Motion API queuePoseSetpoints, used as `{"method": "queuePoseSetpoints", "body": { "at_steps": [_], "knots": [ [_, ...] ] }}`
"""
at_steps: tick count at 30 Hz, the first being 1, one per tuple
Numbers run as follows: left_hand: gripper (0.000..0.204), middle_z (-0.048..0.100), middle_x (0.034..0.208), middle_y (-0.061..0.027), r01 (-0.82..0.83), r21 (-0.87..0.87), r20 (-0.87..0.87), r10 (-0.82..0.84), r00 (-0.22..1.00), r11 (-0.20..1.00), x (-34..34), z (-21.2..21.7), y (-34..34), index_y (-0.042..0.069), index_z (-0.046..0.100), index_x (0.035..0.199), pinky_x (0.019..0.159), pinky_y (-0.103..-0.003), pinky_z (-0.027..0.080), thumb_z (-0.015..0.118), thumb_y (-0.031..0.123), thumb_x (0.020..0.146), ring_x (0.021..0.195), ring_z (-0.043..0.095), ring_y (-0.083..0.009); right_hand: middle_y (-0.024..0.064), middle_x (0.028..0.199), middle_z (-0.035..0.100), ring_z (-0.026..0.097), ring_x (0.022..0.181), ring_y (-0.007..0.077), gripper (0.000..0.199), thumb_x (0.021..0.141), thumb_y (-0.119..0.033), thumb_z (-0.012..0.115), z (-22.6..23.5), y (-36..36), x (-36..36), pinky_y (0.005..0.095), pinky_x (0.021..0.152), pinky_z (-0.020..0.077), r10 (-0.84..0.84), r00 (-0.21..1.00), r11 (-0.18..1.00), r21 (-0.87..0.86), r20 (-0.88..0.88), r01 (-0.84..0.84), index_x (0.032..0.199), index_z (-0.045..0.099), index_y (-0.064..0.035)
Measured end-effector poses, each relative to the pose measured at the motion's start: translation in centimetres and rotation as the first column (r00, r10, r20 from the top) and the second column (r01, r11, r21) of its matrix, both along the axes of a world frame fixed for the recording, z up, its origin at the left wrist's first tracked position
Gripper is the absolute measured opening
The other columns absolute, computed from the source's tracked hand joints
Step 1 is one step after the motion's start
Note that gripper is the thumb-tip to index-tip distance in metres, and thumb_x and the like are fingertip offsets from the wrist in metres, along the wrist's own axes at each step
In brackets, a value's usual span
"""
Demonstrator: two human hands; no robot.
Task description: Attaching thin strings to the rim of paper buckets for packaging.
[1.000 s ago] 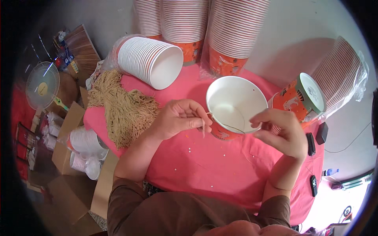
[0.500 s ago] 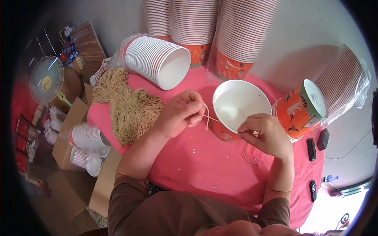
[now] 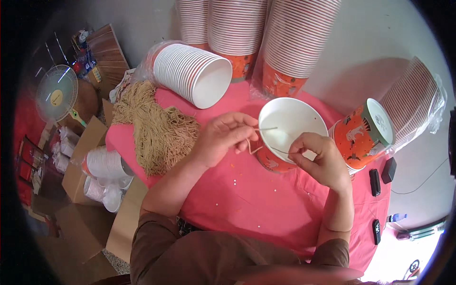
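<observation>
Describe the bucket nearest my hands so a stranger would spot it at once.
Look at the pink table, just past the left hand and right hand. There stands an orange bucket, white inside, mouth up. It shows a single rim, while the stacks around it show several each.

Pink-covered table (image 3: 285,213): kinda packed
Twine heap (image 3: 152,128): tan, sprawled at 10 o'clock
Sideways bucket stack (image 3: 183,71): 11 o'clock
Tall bucket stacks (image 3: 297,42): 12 o'clock, bagged
Lone bucket (image 3: 289,116): 1 o'clock, mouth up
Upside-down stack (image 3: 354,135): orange, 2 o'clock
Black gadgets (image 3: 375,183): pair at 3, plus a remote-looking thing (image 3: 376,232) at 4
White specks (image 3: 234,181): 7ish
</observation>
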State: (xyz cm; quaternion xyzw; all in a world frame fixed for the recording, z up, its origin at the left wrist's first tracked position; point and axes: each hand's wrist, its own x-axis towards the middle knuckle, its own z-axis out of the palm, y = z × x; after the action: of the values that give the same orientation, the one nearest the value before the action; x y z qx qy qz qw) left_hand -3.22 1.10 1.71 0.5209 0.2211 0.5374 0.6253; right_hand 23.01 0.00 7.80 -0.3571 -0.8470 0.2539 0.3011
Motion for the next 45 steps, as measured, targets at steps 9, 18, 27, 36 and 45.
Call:
{"method": "queuePoseSetpoints", "body": {
  "at_steps": [9,18,27,36,45],
  "knots": [
    [0.022,0.069,0.088,-0.0072,0.058,-0.032,-0.180,-0.063,0.982,0.998,3.2,-0.7,-1.2,-0.002,0.063,0.116,0.056,-0.020,0.046,0.056,0.010,0.099,0.065,0.058,-0.0049,0.0135,0.083,0.064,0.064,0.076,0.0323,0.009,0.082,0.003,0.065,0.2,-0.2,-1.3,0.0382,0.069,0.0504,0.076,0.982,0.978,0.207,-0.173,-0.039,0.090,0.062,0.0004],
    [0.014,0.068,0.089,-0.0054,0.002,0.118,-0.317,0.036,0.948,0.993,4.2,-0.8,-2.1,-0.005,0.064,0.106,0.076,-0.024,0.056,0.060,0.004,0.095,0.086,0.068,-0.0114,0.0120,0.084,0.066,0.066,0.075,0.0258,0.010,0.084,0.002,0.066,-0.9,0.5,-2.0,0.0346,0.065,0.0512,0.113,0.962,0.969,0.240,-0.249,-0.052,0.094,0.064,0.0003],
    [0.011,0.056,0.075,0.0063,-0.059,0.197,-0.351,0.126,0.928,0.979,3.5,-0.3,-1.5,-0.002,0.066,0.098,0.055,-0.019,0.036,0.065,0.008,0.093,0.065,0.045,0.0002,0.0123,0.083,0.066,0.067,0.075,0.0268,0.011,0.084,0.001,0.068,-1.3,1.8,-1.8,0.0349,0.063,0.0513,0.080,0.971,0.956,0.294,-0.226,-0.011,0.094,0.065,0.0001],
    [0.014,0.058,0.075,0.0023,-0.015,0.164,-0.284,0.062,0.957,0.986,3.6,-0.6,-1.3,-0.003,0.066,0.096,0.057,-0.020,0.040,0.061,0.010,0.094,0.067,0.050,-0.0028,0.0119,0.083,0.066,0.066,0.074,0.0276,0.010,0.083,0.002,0.068,-2.0,1.8,-2.1,0.0356,0.064,0.0516,-0.009,0.983,0.969,0.240,-0.184,0.054,0.092,0.064,-0.0006],
    [0.014,0.050,0.069,0.0067,0.131,-0.103,-0.089,-0.141,0.986,0.986,2.6,-0.7,-0.6,0.002,0.066,0.097,0.050,-0.018,0.029,0.059,0.014,0.096,0.058,0.038,-0.0008,0.0132,0.086,0.066,0.066,0.079,0.0303,0.018,0.076,0.001,0.071,-0.6,1.4,-1.7,0.0386,0.068,0.0525,0.167,0.971,0.946,0.304,-0.169,-0.109,0.093,0.065,-0.0012]
  ]
}}
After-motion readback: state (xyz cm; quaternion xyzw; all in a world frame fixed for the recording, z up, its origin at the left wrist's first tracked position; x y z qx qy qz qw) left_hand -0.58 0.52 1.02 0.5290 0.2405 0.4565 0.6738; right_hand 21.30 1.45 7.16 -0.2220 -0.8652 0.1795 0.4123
